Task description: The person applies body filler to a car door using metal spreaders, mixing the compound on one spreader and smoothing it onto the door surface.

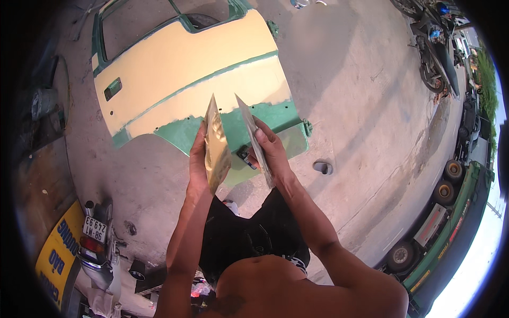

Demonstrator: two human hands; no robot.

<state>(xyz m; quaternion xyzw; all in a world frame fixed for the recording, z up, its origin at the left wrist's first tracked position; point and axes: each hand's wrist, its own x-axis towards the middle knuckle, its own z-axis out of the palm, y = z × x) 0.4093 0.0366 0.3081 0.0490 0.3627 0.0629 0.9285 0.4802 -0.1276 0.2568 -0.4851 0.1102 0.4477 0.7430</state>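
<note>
On the bare ground (366, 111) lies a green vehicle door (207, 74), mostly coated cream. Above its lower edge, two thin, pointed plates stand well clear of each other: the yellow-faced plate (216, 148) within the left hand (198, 156), the grey plate (248, 124) within the right hand (273, 152). Both hands are closed around their plates' outer edges, tips projecting beyond the fingers.

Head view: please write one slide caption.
Left hand holds a thin pointed golden plate, right hand a thin pointed grey plate, with a cream-and-green vehicle door beyond.
</note>
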